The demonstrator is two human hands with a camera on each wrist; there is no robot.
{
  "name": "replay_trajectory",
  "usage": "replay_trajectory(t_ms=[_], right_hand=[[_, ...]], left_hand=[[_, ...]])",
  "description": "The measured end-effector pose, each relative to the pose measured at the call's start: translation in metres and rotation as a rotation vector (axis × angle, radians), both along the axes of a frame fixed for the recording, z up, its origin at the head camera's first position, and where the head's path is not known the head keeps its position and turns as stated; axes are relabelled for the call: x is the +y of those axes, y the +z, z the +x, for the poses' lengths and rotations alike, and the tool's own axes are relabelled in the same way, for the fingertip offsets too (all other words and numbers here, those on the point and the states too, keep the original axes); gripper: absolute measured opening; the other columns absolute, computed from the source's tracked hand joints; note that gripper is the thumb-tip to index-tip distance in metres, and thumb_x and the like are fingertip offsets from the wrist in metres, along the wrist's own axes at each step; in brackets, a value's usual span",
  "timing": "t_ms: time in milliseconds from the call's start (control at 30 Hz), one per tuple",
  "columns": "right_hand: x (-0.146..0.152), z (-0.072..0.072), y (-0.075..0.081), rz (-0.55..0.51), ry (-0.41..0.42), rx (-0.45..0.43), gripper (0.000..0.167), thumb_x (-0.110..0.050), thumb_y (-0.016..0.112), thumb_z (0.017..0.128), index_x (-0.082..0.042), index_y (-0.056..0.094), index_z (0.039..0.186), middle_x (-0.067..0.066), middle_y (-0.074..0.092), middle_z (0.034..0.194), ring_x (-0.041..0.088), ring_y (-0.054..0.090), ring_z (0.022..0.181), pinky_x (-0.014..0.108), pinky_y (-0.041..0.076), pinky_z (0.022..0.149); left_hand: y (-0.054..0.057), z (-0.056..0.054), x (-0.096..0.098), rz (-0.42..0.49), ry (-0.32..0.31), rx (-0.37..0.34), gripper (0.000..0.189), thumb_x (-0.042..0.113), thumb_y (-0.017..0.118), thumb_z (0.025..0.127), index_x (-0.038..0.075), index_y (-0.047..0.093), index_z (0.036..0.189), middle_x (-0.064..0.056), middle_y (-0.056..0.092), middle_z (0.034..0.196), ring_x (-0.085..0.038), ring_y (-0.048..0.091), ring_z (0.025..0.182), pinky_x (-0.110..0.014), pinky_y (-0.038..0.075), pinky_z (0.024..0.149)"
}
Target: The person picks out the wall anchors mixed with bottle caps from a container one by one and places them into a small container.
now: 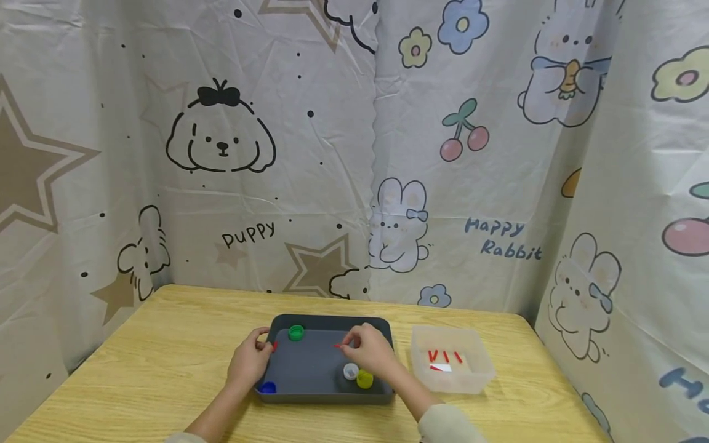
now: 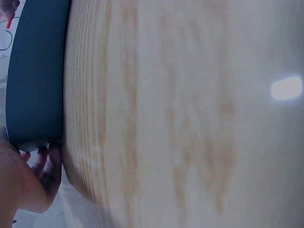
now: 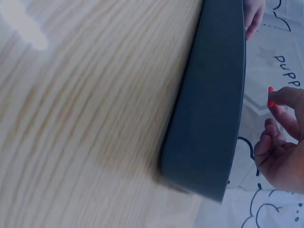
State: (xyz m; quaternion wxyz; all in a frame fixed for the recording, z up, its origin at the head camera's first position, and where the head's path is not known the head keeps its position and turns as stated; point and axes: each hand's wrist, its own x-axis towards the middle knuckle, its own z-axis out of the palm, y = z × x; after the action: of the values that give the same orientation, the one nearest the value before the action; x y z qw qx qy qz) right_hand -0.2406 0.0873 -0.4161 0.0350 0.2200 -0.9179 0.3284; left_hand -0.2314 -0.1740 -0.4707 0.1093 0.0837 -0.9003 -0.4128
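A dark grey tray point(image 1: 324, 398) stands on the table. My left hand point(image 1: 248, 360) grips its left wall, fingers point(image 2: 50, 166) curled against the outside in the left wrist view. Beside that thumb shows a short red stick point(image 1: 275, 346). Above the tray, my right hand point(image 1: 370, 351) pinches another small red stick point(image 3: 270, 96) between thumb and forefinger, its other fingers loosely curled. Inside the tray are a green cap point(image 1: 296, 333) at back left, a blue cap point(image 1: 268, 387) at front left, and a white cap point(image 1: 350, 371) beside a yellow cap point(image 1: 364, 379) at front right.
Right of the tray stands a translucent plastic box point(image 1: 480, 375) with several red sticks point(image 1: 445, 356) and a white slip point(image 1: 443, 368) in it. The wooden table point(image 1: 183, 344) meets a printed cloth point(image 1: 310, 184) at its back.
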Motion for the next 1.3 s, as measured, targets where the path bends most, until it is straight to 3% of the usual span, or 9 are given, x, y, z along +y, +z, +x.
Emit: replay_trajectory(t_ms=[800, 1300], right_hand=[[0.045, -0.002, 0.013, -0.023, -0.107, 0.018, 0.007, -0.018, 0.067, 0.084, -0.011, 0.067, 0.082, 0.001, 0.049, 0.076, 0.013, 0.042, 0.067, 0.023, 0.035, 0.055], [0.076, -0.004, 0.017, -0.037, -0.226, 0.028, 0.007, -0.018, 0.068, 0.081, -0.012, 0.067, 0.078, 0.001, 0.049, 0.072, 0.014, 0.043, 0.064, 0.025, 0.035, 0.054]], left_hand=[[0.001, 0.001, 0.000, -0.010, -0.008, -0.007, 0.042, 0.016, 0.052, 0.088, 0.006, 0.052, 0.129, -0.011, 0.067, 0.095, -0.021, 0.062, 0.079, -0.031, 0.042, 0.060], [-0.002, 0.000, 0.000, -0.009, -0.012, -0.009, 0.042, 0.016, 0.051, 0.088, 0.006, 0.051, 0.129, -0.011, 0.066, 0.094, -0.019, 0.060, 0.075, -0.030, 0.041, 0.059]])
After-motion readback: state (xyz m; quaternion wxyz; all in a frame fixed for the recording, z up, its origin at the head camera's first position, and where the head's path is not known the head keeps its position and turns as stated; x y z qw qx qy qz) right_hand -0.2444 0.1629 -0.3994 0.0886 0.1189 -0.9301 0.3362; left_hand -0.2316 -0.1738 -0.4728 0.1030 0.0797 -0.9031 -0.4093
